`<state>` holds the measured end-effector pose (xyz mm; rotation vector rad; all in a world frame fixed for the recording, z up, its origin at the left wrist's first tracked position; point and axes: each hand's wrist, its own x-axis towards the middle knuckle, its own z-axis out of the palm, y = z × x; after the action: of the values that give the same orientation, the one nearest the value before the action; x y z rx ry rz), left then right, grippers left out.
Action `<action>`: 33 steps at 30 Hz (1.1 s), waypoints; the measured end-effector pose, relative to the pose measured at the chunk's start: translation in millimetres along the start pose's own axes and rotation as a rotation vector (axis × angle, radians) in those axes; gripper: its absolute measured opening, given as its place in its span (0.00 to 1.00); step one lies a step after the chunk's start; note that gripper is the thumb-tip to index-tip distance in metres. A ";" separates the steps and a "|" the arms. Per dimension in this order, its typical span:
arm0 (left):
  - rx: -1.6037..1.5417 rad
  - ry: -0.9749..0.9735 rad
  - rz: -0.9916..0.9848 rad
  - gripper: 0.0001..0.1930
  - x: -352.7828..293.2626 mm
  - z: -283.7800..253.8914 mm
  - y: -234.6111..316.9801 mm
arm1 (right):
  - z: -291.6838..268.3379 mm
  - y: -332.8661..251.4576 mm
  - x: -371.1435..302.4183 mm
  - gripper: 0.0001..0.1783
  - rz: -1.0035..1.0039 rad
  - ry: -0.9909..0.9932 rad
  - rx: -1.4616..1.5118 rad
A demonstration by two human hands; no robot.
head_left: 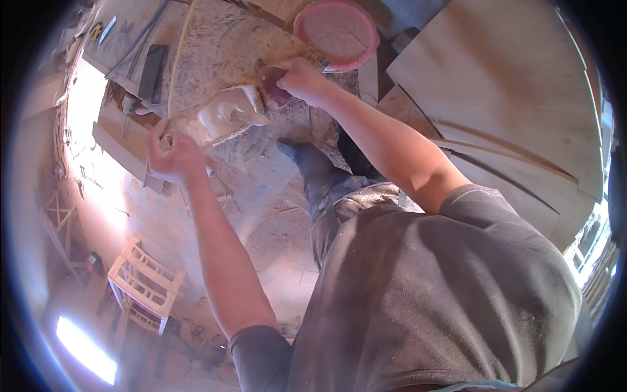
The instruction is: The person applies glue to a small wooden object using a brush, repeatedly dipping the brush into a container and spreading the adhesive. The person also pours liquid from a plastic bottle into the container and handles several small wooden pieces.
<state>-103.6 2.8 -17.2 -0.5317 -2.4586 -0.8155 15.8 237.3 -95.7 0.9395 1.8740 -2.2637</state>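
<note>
My right hand [302,81] is closed at the near edge of a dusty worktable [222,49]. In it is a reddish-brown flat piece [277,93], whose exact kind I cannot make out. Just left of it a cream-coloured, open-topped container [251,98] lies at the table edge, with smooth white paste [225,114] inside and a pale tongue jutting toward me. My left hand [174,155] is at the container's left end, its fingers curled and thumb bent in. A small pale bit shows between them, too unclear to name.
A pink-rimmed round tub [336,32] stands beyond my right hand. A dark block [153,73] and a drill-like tool [128,104] are at the left. Large wooden panels [503,98] lean on the right. A wooden frame with slats [145,284] stands on the floor at lower left.
</note>
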 end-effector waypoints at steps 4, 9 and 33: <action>-0.235 -0.017 -0.153 0.13 7.7 -7.3 -20.9 | 5.9 -4.7 35.4 0.25 0.032 -0.039 -0.206; -0.267 -0.017 -0.349 0.13 13.7 -19.7 -34.5 | 22.7 5.1 31.8 0.27 -0.034 -0.259 0.032; -0.039 0.012 0.060 0.14 4.5 11.4 9.3 | 2.0 7.8 1.7 0.22 -0.136 0.068 -0.381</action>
<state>-106.3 17.8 -18.5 -0.6103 -2.4083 -0.8419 16.7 234.0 -103.2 0.8595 2.3487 -1.8507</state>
